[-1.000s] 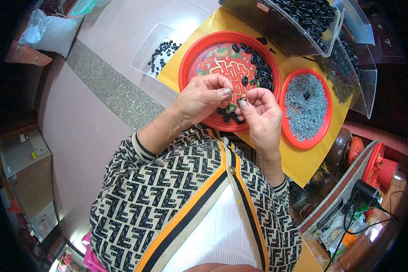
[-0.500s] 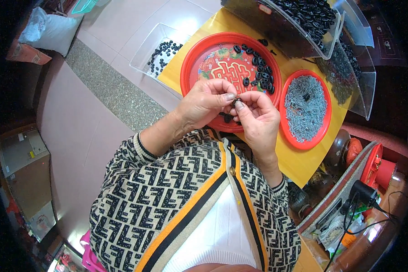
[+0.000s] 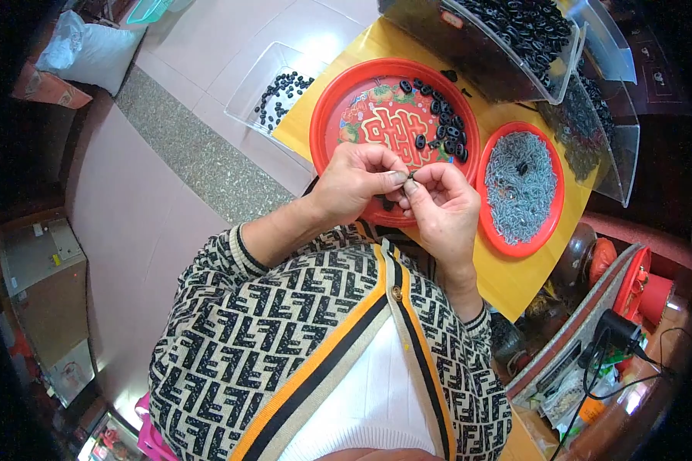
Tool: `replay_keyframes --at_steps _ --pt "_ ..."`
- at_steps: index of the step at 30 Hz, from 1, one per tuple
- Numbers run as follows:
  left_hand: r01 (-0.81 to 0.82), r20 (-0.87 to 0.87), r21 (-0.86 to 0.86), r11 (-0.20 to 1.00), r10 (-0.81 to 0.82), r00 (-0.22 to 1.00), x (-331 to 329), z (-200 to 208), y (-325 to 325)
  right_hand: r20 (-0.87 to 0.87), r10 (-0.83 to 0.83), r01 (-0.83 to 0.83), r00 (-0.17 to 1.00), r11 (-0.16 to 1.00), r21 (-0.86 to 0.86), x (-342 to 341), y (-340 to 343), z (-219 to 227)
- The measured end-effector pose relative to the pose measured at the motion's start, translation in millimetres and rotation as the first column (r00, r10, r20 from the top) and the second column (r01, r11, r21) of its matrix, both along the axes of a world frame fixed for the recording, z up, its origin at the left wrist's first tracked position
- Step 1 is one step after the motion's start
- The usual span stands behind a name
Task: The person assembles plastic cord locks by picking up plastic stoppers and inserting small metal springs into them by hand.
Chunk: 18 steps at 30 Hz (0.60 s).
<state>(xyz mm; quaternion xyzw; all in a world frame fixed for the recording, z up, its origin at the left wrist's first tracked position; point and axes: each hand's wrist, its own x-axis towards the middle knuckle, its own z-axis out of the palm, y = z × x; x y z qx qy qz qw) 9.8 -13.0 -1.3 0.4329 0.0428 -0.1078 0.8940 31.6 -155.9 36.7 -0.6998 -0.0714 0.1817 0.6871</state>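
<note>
My left hand (image 3: 357, 183) and my right hand (image 3: 440, 203) meet fingertip to fingertip over the near rim of a large red round tray (image 3: 332, 115). Between the pinched fingers sits a small dark part (image 3: 410, 176), mostly hidden. Several small black oval parts (image 3: 444, 127) lie on the tray's right side, on its red and gold pattern. A smaller red tray (image 3: 550, 223) to the right holds a heap of thin grey metal pieces (image 3: 521, 188).
Both trays rest on a yellow table (image 3: 507, 280). A clear bin of black parts (image 3: 515, 31) stands at the back, another clear bin (image 3: 592, 131) to its right. A clear box with black parts (image 3: 273, 88) sits on the floor at left. Clutter and cables lie at lower right.
Both hands have drawn slightly toward my body and closer together, fingertips now pinched at one point. The trays have not moved.
</note>
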Motion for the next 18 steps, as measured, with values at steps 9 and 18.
replay_keyframes --at_steps 9,18 --pt "0.0 -0.073 0.06 0.998 0.004 0.997 6.2 -0.6 -8.2 -0.079 -0.002 0.004 0.997 1.0 0.019 9.4 -11.0 -11.6" --pt "-0.463 0.546 0.817 0.344 -0.207 0.811 63.5 -12.4 6.7 -0.18 -0.027 0.068 0.983 0.972 0.226 17.5 -45.2 -30.0"
